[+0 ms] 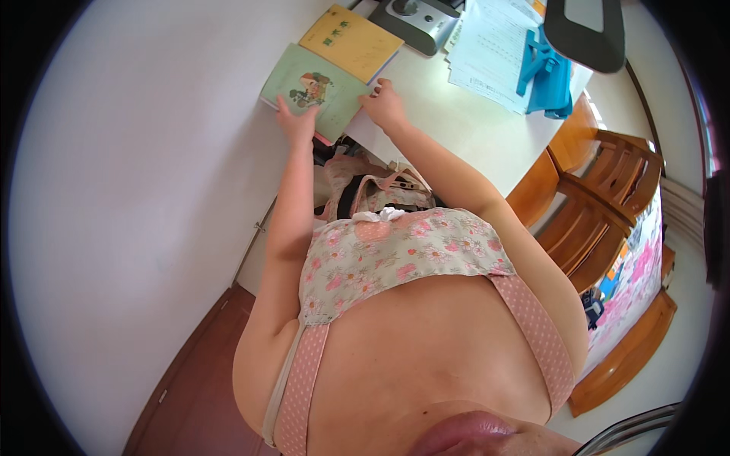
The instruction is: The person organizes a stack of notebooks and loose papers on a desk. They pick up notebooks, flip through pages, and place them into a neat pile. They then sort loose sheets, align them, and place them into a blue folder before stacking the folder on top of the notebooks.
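A green book (336,105) with a small illustration on its cover lies at the wall side of the white table, its lower corner past the table's near edge. More bound material shows under it. My left hand (297,121) is on the book's near left edge, thumb and fingers spread over the cover. At the opposite side, my right hand (385,107) has its fingers bent beside the book's right edge, and the thumb appears to touch it. Whether those fingers grip anything is unclear. A yellow-orange book (353,43) bearing writing lies just beyond, against the green one.
The white table (456,137) also carries a grey lamp base (419,25), printed papers (490,57) and a blue folding stand (547,77). A dark lamp head (587,34) hangs over the right. A floral bag (393,191) sits below the near edge; wooden chairs (593,188) stand right.
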`<state>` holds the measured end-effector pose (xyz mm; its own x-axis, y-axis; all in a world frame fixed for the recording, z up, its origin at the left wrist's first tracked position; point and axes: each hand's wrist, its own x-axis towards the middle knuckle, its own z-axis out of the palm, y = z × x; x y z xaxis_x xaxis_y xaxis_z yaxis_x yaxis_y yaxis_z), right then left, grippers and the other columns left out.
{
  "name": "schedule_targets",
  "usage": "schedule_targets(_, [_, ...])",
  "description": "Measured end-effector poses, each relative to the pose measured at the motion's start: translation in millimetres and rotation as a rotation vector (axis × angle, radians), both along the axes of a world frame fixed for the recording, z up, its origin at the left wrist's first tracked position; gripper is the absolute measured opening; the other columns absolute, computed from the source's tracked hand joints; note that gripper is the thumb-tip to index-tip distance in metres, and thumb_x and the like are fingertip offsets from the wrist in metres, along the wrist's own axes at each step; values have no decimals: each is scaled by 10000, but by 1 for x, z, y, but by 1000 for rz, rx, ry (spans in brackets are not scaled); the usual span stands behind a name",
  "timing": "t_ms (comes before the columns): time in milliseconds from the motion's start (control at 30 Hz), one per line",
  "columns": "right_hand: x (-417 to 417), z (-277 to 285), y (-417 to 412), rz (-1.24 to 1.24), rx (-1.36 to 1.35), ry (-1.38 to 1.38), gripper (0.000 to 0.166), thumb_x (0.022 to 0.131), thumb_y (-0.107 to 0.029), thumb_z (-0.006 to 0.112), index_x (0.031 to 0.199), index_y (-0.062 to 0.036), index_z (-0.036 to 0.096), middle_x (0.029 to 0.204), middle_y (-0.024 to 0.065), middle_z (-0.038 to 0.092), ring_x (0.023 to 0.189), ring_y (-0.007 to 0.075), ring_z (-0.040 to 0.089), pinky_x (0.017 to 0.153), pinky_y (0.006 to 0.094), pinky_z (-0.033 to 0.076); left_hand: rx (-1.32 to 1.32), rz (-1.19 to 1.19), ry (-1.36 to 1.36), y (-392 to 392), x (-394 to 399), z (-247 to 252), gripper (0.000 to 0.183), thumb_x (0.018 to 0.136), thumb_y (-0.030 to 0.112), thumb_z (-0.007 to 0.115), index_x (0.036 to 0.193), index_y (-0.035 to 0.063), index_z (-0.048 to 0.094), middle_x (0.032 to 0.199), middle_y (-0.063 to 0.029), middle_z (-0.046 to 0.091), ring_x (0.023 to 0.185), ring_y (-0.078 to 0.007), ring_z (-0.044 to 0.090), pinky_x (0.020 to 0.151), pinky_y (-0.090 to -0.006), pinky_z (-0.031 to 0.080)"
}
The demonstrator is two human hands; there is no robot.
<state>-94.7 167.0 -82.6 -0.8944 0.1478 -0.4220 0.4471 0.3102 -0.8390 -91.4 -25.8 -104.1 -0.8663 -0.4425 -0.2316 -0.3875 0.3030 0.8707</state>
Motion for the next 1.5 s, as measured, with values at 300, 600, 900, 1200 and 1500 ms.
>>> schedule_targets(300, [45,-36,92,-161,182,152,434,761,-242,614,1102,8,514,1007,159,623,879,271,619,789,357,486,234,25,63,15,3,18,852,692,34,700,1390,14,211,1351,-171,295,1217,-270,390,973,-368,367])
schedule_targets(600, [89,-46,166,-335,-68,-78,310,794,-179,586,1020,33,578,898,104,634,793,161,615,715,266,488,235,133,-33,15,11,18,858,674,33,733,1356,-23,216,1271,-193,377,1124,-289,472,879,-370,444])
schedule_targets(900, [30,-30,55,-122,-587,-196,404,795,-280,650,1029,35,554,857,88,608,736,164,589,685,286,504,47,166,-74,11,3,-12,831,618,56,773,1281,-82,290,1093,-202,502,987,-251,550,837,-337,460])
schedule_targets(1200, [11,-28,1,-169,-665,-217,260,775,-173,681,935,-32,533,846,62,589,696,150,568,651,263,496,483,243,-22,19,9,-5,482,701,-20,670,1117,-20,428,1067,-161,522,973,-250,557,807,-347,490])
schedule_targets(1500, [34,14,16,-207,-940,-156,388,819,-63,605,1183,-76,472,1030,74,587,905,203,595,767,330,501,1043,117,-9,42,44,48,375,773,23,569,1137,21,476,1082,-103,557,954,-217,578,795,-352,508])
